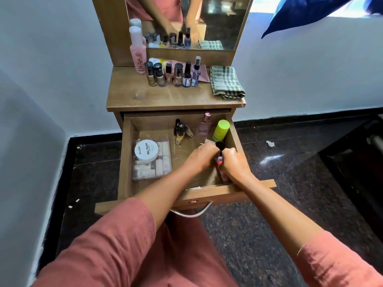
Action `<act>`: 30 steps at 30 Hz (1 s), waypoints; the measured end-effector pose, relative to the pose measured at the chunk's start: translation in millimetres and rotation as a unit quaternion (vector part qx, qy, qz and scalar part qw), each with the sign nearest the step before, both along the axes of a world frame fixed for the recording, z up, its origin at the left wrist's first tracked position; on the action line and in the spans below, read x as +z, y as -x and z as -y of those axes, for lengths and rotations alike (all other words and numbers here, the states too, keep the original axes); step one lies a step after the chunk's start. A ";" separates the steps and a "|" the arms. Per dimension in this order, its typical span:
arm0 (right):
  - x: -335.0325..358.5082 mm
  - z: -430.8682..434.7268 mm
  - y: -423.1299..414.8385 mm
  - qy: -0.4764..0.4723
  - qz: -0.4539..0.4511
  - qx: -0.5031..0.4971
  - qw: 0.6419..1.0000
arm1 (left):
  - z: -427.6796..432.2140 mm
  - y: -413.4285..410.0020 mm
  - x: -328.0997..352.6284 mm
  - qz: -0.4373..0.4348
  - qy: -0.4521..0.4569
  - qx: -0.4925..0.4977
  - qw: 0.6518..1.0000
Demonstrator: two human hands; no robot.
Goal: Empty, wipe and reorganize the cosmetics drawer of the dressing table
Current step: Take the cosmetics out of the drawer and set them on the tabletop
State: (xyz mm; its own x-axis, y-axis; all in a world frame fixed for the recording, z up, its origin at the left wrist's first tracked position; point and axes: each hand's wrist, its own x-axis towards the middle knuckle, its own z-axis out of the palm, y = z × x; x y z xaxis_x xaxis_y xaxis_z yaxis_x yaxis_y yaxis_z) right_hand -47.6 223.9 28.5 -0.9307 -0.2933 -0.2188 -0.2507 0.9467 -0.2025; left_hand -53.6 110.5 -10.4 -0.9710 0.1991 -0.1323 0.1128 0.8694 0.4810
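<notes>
Wooden drawer (pixel 125 162) holds a white tub (pixel 146 151) on a clear box (pixel 163 169).

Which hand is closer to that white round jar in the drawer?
Left. The left hand is right of the white jar; the right hand, gripping a red tube, lies farther right, beyond the left hand.

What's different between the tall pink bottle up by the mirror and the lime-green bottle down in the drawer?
The pink bottle stands on the tabletop beside the mirror frame; the green bottle sits in the back right corner of the open drawer. The pink bottle has a white cap; the green bottle's cap matches its lime body. Both are slim, capped and seem upright.
</notes>
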 end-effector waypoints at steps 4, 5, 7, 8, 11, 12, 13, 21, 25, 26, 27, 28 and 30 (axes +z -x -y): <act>2.2 5.9 -1.0 -0.043 0.029 -0.008 0.999 | -8.2 2.1 2.4 -0.013 0.052 -0.012 0.998; 1.5 6.6 -0.9 -0.052 0.035 -0.010 0.998 | -8.8 2.4 2.9 -0.015 0.066 -0.014 0.998; 0.8 7.9 -1.6 -0.076 0.046 -0.009 0.996 | -9.3 3.0 2.6 -0.012 0.089 -0.018 0.996; 0.2 8.6 -1.9 -0.086 0.050 -0.010 0.995 | -9.5 2.7 2.9 -0.012 0.093 -0.020 0.995; -1.4 10.1 -3.8 -0.109 0.053 -0.019 0.992 | -9.8 0.5 5.7 -0.007 0.086 -0.013 0.996; -2.4 10.1 -4.2 -0.111 0.049 -0.022 0.992 | -9.0 -0.1 6.5 -0.007 0.081 -0.009 0.997; -3.0 9.6 -4.4 -0.108 0.045 -0.028 0.993 | -7.3 -0.6 7.1 -0.009 0.071 -0.003 0.997; 15.2 2.8 -7.4 -0.062 0.007 -0.062 0.996 | 6.7 -3.1 15.2 -0.053 -0.061 0.085 0.993; 29.5 2.3 -1.8 -0.003 0.002 -0.091 0.996 | 13.3 -6.5 38.9 -0.086 -0.102 0.129 0.983; 35.0 2.4 1.1 0.026 0.008 -0.101 0.995 | 16.3 -6.5 46.8 -0.097 -0.107 0.137 0.980; 40.6 2.3 4.8 0.061 0.010 -0.108 0.992 | 19.5 -6.0 54.3 -0.109 -0.114 0.144 0.977; 46.9 2.2 8.1 0.101 0.007 -0.110 0.989 | 23.3 -4.8 61.1 -0.119 -0.122 0.151 0.974; 61.4 4.2 13.8 0.189 -0.005 -0.100 0.977 | 31.3 -0.6 73.1 -0.136 -0.145 0.164 0.966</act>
